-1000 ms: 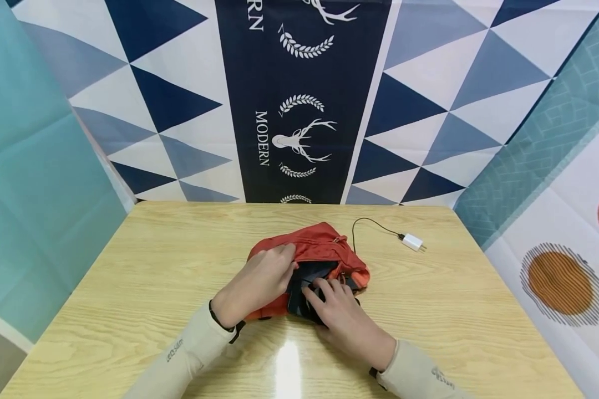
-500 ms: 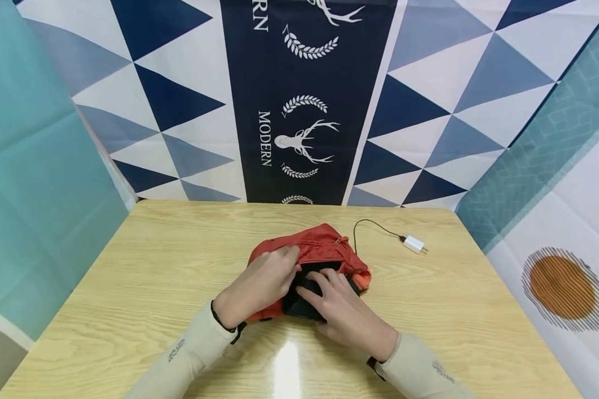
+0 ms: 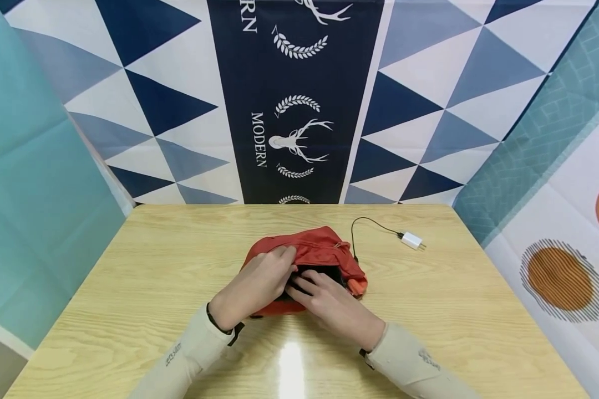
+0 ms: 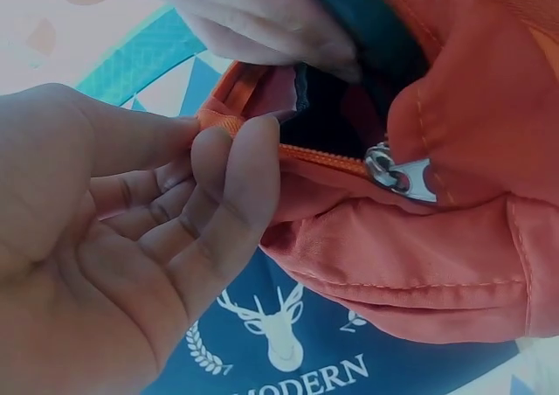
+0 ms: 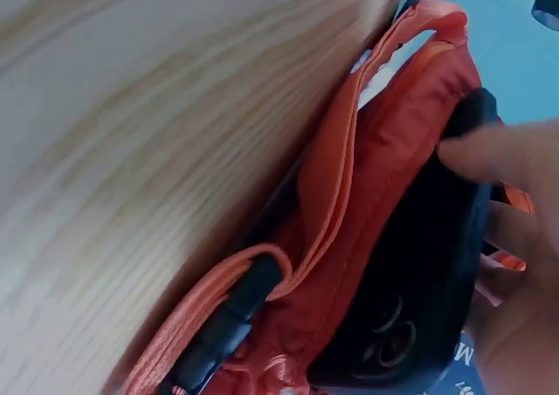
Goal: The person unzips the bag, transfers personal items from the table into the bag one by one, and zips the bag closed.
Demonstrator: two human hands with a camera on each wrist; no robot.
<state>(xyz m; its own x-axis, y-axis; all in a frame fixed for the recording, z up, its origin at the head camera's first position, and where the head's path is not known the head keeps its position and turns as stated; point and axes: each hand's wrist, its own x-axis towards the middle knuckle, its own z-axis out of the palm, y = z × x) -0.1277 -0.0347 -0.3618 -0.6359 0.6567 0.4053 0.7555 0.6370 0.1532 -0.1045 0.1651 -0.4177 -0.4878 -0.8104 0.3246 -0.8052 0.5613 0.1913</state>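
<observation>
A red-orange zippered bag (image 3: 324,245) lies on the wooden table. My left hand (image 3: 254,285) pinches the zippered edge of its opening between thumb and fingers. In the left wrist view a silver zipper pull (image 4: 415,181) hangs to the right of those fingers. My right hand (image 3: 334,307) is at the mouth of the bag, its fingers partly inside. It grips a smooth black object (image 5: 402,281) with rounded corners and ring-like marks, lying partly in the opening. The far side of the black object is hidden by the bag and hand.
A white charger plug (image 3: 411,240) lies at the right, its black cable (image 3: 371,220) running to the bag. Orange straps with a black buckle (image 5: 227,325) lie along the bag's near side. Patterned cloth (image 3: 294,100) hangs behind the table (image 3: 155,260).
My right hand has moved left and deeper toward the bag with the black object, which shows less in the head view now. My left hand keeps its pinch on the edge.
</observation>
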